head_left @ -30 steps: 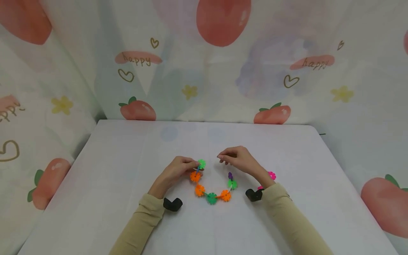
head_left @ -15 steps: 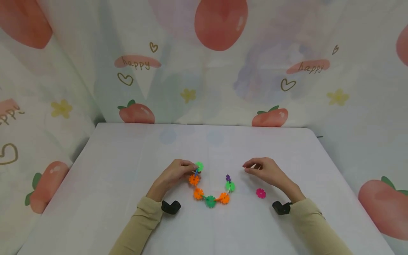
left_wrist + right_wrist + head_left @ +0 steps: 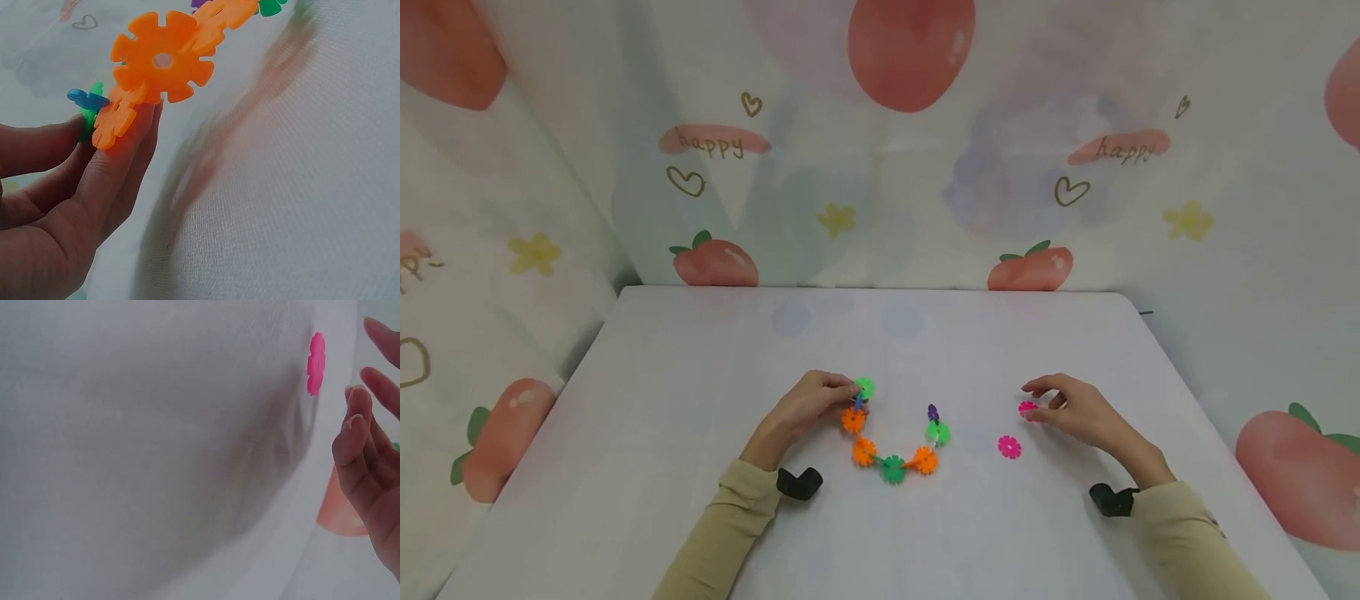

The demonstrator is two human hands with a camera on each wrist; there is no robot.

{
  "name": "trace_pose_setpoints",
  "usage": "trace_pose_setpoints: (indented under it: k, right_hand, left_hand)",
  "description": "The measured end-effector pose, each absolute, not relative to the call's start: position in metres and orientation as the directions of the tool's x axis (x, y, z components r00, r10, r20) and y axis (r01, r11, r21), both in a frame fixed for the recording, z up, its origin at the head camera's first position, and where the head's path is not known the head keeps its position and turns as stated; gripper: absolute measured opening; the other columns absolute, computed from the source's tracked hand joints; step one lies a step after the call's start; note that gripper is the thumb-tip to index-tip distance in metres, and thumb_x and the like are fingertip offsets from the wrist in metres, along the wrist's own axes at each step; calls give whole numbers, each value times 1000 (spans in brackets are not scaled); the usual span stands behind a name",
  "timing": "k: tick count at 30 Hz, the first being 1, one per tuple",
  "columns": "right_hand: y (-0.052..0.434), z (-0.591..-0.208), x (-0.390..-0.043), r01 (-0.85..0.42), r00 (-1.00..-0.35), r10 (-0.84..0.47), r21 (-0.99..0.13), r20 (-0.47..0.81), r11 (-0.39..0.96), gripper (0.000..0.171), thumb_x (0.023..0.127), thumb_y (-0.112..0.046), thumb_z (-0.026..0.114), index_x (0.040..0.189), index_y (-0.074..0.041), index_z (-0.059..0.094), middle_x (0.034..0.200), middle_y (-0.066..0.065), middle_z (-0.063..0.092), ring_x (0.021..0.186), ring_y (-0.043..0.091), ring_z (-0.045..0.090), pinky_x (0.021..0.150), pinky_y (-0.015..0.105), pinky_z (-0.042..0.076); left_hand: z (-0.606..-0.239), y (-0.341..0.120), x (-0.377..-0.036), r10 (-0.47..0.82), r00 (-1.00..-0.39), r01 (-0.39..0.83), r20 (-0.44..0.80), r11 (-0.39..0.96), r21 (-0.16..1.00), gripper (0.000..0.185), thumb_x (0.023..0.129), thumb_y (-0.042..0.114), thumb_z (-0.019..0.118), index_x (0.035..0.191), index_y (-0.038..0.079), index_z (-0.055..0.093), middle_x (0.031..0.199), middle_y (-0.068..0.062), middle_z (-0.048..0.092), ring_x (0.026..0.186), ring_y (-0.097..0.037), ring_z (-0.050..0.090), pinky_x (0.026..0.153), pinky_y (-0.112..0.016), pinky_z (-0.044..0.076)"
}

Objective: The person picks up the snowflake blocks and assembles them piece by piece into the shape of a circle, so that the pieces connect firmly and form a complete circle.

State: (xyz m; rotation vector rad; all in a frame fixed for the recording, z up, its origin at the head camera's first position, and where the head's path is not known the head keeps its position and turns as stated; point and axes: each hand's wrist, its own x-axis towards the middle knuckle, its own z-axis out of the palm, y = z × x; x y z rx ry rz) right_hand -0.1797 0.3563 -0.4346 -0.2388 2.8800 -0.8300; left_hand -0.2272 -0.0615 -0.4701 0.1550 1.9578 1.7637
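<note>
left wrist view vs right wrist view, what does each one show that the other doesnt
Only the left wrist view shows the left hand pinching the end of the snowflake chain, with its orange discs and a blue connector. Only the right wrist view shows the right hand, fingers extended and apart, near a loose pink disc lying flat; it is not holding it there. Both show the white table cover.
</note>
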Motion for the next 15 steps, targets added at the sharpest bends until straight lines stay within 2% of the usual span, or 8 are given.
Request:
trace_pose_setpoints:
  k: [9,15]
  right_hand:
    - [358,-442,-181,-84,-973,-185,-528,-141,845,41,85,-13,81,121,3,68,108,17,65,88,22,61,67,27,54]
    - [353,-446,-183,-115,-972,-201,-499,-122,859,31,84,-10,82,108,4,67,98,13,65,80,20,56,66,29,51]
  left_hand:
    - [-471,-64,-228,409,-866,-244,-287,156,957,29,104,11,59,120,-12,67,108,-16,75,89,-14,71,78,-23,57]
    - [-472,-62,-229,404,-866,-242,-293,175,955,29,104,11,59,119,-11,68,112,-15,71,89,-14,69,80,-23,57]
